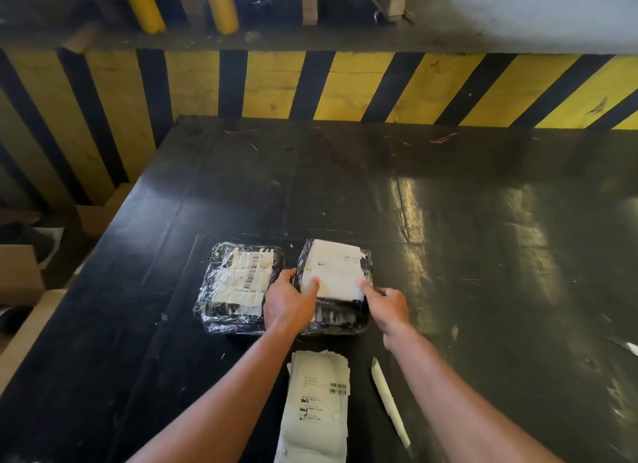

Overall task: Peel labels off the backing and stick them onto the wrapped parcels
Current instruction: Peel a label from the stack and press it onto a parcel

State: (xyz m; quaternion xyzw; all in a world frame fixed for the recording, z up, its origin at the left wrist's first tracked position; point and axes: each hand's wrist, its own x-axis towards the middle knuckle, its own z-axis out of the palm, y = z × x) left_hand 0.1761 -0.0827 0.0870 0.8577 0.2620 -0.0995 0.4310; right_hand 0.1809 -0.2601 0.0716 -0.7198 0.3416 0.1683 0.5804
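Two parcels wrapped in clear film over black lie side by side on the black table point(448, 221). The left parcel point(238, 286) shows several barcoded slips under its wrap. On top of the right parcel point(336, 319) lies a large white label point(336, 271). My left hand point(288, 303) rests on that parcel's left edge, with its fingertips flat on the label's lower left. The index finger of my right hand point(386, 303) presses down on the label's lower right corner. A stack of label sheets point(316, 404) lies near the table's front edge, between my forearms.
A narrow white backing strip point(390, 404) lies to the right of the stack. Cardboard boxes point(20, 272) stand beside the table on the left. A yellow-and-black striped board point(345, 86) walls off the far side, with yellow rails point(145, 10) above.
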